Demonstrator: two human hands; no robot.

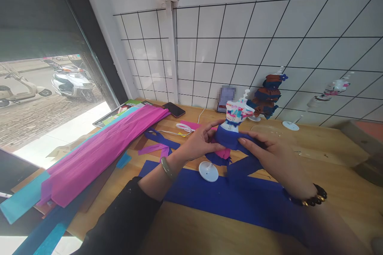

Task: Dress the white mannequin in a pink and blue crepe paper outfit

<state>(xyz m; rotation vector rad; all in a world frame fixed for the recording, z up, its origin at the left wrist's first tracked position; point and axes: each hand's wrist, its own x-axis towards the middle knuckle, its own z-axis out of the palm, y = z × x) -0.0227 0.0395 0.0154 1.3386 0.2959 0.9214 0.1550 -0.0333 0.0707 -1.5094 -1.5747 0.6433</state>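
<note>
A small white dress form [239,110] with paint-like patches of pink, blue and red on its bust stands tilted between my hands. Round its hips lies a band of dark blue crepe paper [229,137]. My left hand [203,139] pinches the band at its left side, fingers partly behind it. On the other side my right hand [266,149] presses the blue paper with its thumb, and a strip hangs down below. Pink paper [224,153] shows under the band. The form's round white base [208,171] is tilted over a wide blue paper sheet [203,191] on the table.
Folded pink paper [110,147] and blue strips lie at the left. A dark phone [174,109] and white cable are behind. Against the tiled wall stand a propped phone [226,99] and a form in brown and blue ruffles [267,95]. A cardboard box [362,147] is at right.
</note>
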